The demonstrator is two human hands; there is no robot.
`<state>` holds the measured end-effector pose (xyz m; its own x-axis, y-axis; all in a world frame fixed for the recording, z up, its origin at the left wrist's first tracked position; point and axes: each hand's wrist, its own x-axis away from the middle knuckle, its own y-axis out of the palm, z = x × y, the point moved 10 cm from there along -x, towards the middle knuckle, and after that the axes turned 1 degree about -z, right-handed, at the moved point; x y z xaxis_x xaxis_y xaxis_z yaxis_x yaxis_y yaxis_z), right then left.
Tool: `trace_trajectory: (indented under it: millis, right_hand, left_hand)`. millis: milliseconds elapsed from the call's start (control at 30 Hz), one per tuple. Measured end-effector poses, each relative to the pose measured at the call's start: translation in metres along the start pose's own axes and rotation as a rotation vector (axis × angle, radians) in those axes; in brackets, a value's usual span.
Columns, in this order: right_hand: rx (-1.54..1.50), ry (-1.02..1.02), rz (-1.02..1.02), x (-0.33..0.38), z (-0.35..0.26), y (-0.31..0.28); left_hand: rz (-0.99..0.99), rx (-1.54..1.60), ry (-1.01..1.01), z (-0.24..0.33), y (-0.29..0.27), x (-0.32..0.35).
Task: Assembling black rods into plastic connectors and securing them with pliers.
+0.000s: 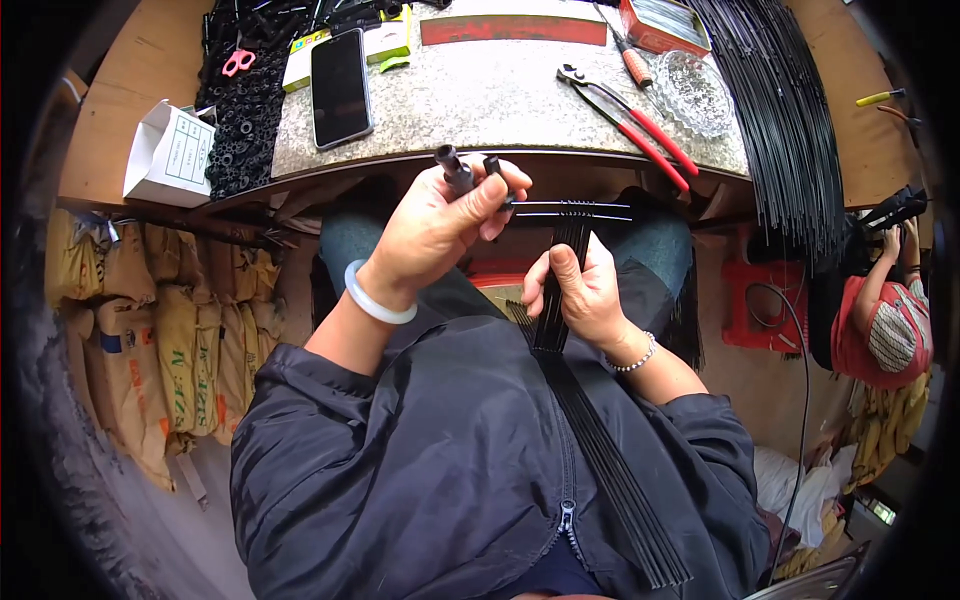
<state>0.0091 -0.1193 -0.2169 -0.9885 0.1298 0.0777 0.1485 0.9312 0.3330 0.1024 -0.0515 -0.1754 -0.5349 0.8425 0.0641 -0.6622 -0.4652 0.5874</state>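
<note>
My left hand is closed around black tubular plastic parts, whose round ends stick up beside the thumb. Two thin pale metal rods run rightward from its fingertips, crossing the top of a bundle of thin black metal rods. My right hand grips that bundle between thumb and fingers. The rods stand up from it toward the table edge, and their long lower part lies down over my jacket. How the pale rods join the black parts is hidden by the left fingers.
On the table lie a phone, red-handled pliers, a glass ashtray and pink scissors. Small black parts and a white box are left; long black rods overhang right. Another person sits far right.
</note>
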Motion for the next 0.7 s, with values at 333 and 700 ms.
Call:
trace_trajectory:
  millis: [333, 700]
  right_hand:
    - [0.004, -0.021, 0.011, -0.003, -0.001, -0.001]
    - [0.010, -0.022, -0.015, -0.006, -0.001, 0.002]
  left_hand:
    - [0.028, 0.126, -0.054, -0.019, -0.006, -0.016]
    - [0.076, -0.120, -0.009, -0.016, -0.004, -0.016]
